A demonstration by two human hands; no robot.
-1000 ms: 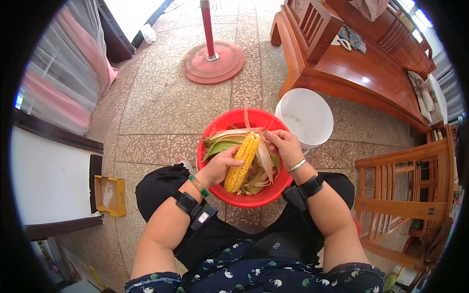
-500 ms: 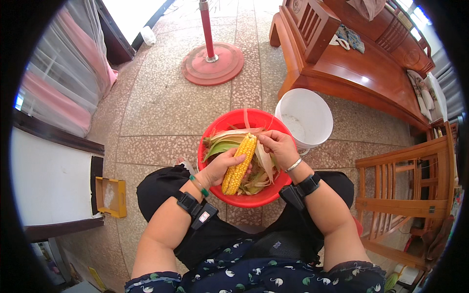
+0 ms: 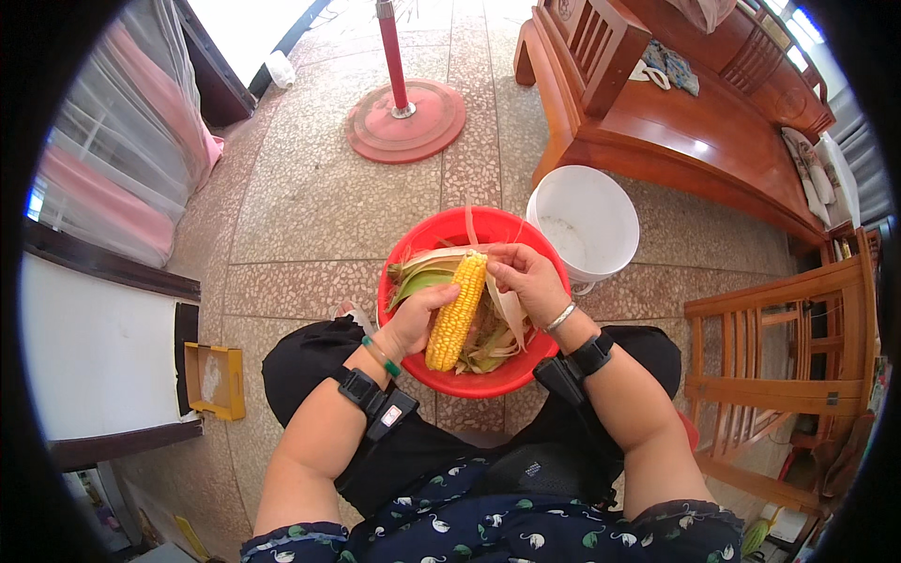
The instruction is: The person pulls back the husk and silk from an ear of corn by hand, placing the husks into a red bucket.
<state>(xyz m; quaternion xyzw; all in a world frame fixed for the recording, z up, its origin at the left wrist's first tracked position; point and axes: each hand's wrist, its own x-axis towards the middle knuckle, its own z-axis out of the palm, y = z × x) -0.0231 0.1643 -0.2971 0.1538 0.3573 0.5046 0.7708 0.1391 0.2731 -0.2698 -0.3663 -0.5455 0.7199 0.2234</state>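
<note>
corn cob [image 3: 456, 319]: bright yellow (neatly rowed)

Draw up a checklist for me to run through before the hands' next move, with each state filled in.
1. Left hand gripping the corn cob: ok.
2. Cob above the red basin: ok.
3. Right hand at the cob's upper end: ok.
4. Right fingertips' exact hold: cannot tell.
5. Basin free of husks: not ok, they lie inside.
6. Cob's underside bare: cannot tell, hidden.

Left fingers [image 3: 443, 296] curled, right fingers [image 3: 508, 254] bent nearby
</note>
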